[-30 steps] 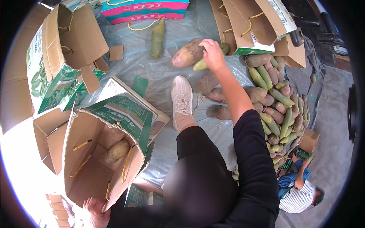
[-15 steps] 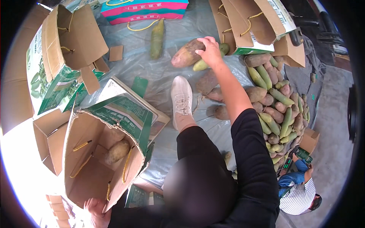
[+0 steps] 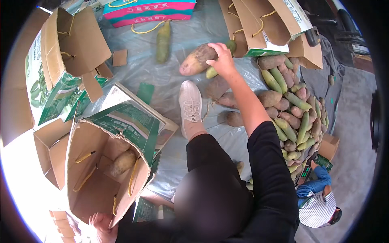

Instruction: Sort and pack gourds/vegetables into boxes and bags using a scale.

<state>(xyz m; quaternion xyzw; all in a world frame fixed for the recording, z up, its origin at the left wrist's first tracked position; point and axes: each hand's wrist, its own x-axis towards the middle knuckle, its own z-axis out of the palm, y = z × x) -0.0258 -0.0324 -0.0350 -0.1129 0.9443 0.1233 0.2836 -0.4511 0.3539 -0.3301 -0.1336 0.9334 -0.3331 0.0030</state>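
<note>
My right hand point(image 3: 219, 60) curves over the right end of a large pinkish-brown root vegetable point(image 3: 197, 60), thumb on the near side and fingers on the far side. Partly beneath this hand lies a yellow-green long vegetable point(image 3: 211, 73). At the lower left, the fingers of my left hand point(image 3: 101, 222) curl over the rim of a tilted cardboard box point(image 3: 91, 194) with yellow rope handles. Inside that box rest two tan-brown root vegetables point(image 3: 123, 163), one partly hidden.
A green long vegetable point(image 3: 163, 42) lies near a pink-and-blue box point(image 3: 150, 13). Open cartons stand at far left point(image 3: 60, 52) and far right point(image 3: 259, 24). A large mixed vegetable pile point(image 3: 300, 113) spreads at right. My shoe point(image 3: 190, 103) is mid-sheet. Another person point(image 3: 318, 206) works at lower right.
My right hand has come slightly nearer, and the large root vegetable's left end has shifted a little toward me. My left hand stays on the box rim. The whole view has drifted slightly.
</note>
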